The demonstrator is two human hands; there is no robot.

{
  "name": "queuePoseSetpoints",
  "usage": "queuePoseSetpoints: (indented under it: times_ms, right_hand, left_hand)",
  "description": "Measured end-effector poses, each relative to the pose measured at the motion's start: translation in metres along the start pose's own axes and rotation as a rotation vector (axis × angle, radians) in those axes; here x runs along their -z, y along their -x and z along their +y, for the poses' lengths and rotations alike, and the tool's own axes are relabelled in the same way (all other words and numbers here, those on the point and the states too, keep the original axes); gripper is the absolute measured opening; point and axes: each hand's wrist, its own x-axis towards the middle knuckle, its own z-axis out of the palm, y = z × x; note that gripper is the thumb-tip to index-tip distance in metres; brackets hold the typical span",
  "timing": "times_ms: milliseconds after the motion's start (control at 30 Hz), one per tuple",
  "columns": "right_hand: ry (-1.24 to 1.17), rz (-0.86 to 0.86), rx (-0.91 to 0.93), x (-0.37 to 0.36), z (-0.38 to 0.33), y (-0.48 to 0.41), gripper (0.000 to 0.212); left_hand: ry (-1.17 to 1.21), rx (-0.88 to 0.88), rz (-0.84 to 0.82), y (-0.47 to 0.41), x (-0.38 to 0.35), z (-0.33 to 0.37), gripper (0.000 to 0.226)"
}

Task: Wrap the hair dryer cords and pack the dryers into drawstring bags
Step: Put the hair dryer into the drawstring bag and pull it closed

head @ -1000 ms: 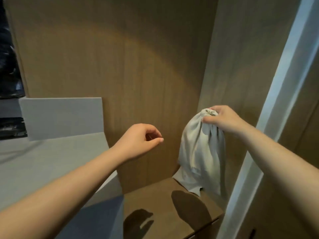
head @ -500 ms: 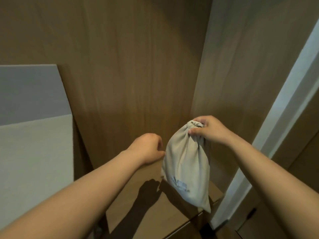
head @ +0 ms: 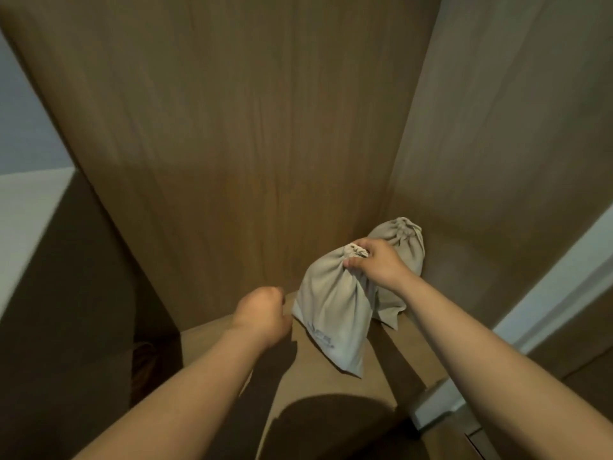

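Note:
A full grey drawstring bag [head: 331, 313] with its neck gathered hangs just over the wooden shelf [head: 232, 340]; my right hand [head: 374, 263] grips that cinched neck from above. Behind it, in the back right corner, a second closed grey bag [head: 406, 240] leans against the wall. My left hand [head: 263, 313] hovers to the left of the held bag with fingers curled and nothing in it. No hair dryer or cord shows; whatever fills the bags is hidden.
Wooden panels [head: 265, 127] close the niche at the back and right. A white door frame [head: 547, 293] runs along the right side. A pale grey wall [head: 23, 210] shows at the far left. The shelf's front lies in shadow.
My right hand has carried the bag lower and further into the niche, next to a second bag now in view. The left hand has drifted slightly down and stays empty.

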Motion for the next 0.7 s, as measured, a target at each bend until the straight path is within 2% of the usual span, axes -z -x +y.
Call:
queuePoseSetpoints:
  times_ms: [133,233,333,467,700]
  right_hand:
    - [-0.008,0.008,-0.021,-0.005,0.03,-0.033,0.014]
    - [-0.033,0.12,-0.026,-0.002,0.052,-0.057,0.018]
    - [-0.025,0.167,-0.018,0.005,0.067,-0.081,0.012]
    - [-0.008,0.273,-0.017,0.016,0.08,-0.103,0.027]
    - [0.223,0.316,-0.046,0.025,0.082,-0.111,0.038]
  left_hand:
    - [0.01,0.028,0.041,-0.024,-0.026,-0.007,0.032]
    - [0.03,0.031,0.067,-0.042,-0.04,-0.008,0.031]
    - [0.042,0.037,0.059,-0.055,-0.055,-0.009,0.031]
    - [0.032,0.039,0.056,-0.07,-0.063,-0.013,0.031]
    - [0.03,0.02,0.052,-0.078,-0.068,-0.012,0.029]
